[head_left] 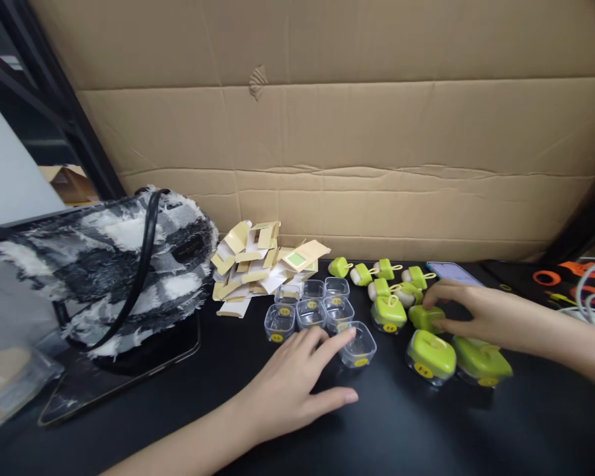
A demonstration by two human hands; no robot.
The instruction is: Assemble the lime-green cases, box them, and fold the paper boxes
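Reaching over the black worktop (387, 430), we have our left hand (297, 373) at the front clear tub (361, 350). Its grip is wide: the thumb sticks out to the side, and the pointing finger is at the tub's rim. Our right hand (459, 307) has a narrow grip, with the thumb and fingers holding a green cap (420, 318). It is blurry, so we cannot tell what is under it. Nearer to us sit two big green-topped tubs (431, 350), side by side, with yellow stickers (424, 370). A smaller green-topped tub (389, 311) is just left of the green cap. Little green things with loops (361, 275) lie farther back. More clear tubs (311, 313) stand in rows behind the front one. Behind those we see a heap of paper boxes (248, 261). A fluffy bag (104, 244) is off to the left.
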